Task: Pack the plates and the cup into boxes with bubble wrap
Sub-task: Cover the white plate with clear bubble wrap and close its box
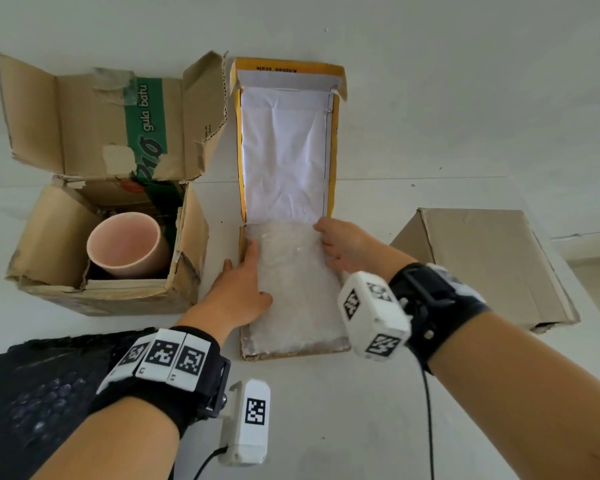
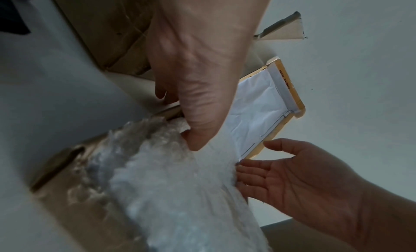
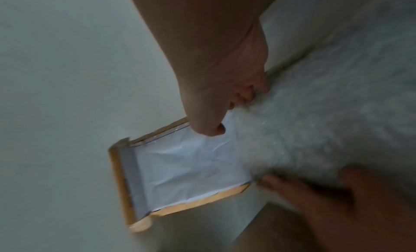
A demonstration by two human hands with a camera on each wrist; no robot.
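A flat box (image 1: 291, 353) with its yellow-edged, white-lined lid (image 1: 284, 150) thrown back lies in the middle of the table. Clear bubble wrap (image 1: 295, 282) fills it to the brim, and no plate shows. My left hand (image 1: 243, 285) lies flat on the wrap's left edge, one finger outside the box wall. My right hand (image 1: 347, 247) presses its fingers down on the wrap's far right edge. In the left wrist view, the left thumb (image 2: 195, 140) digs into the wrap (image 2: 175, 193), with the right hand (image 2: 303, 175) flat-fingered opposite. A pink cup (image 1: 125, 247) sits tilted in the open brown carton (image 1: 49, 230) at the left.
A closed brown cardboard box (image 1: 482, 265) lies to the right of the flat box. A dark sheet of bubble wrap (image 1: 42, 393) covers the table's near left corner. A white wall stands right behind the boxes.
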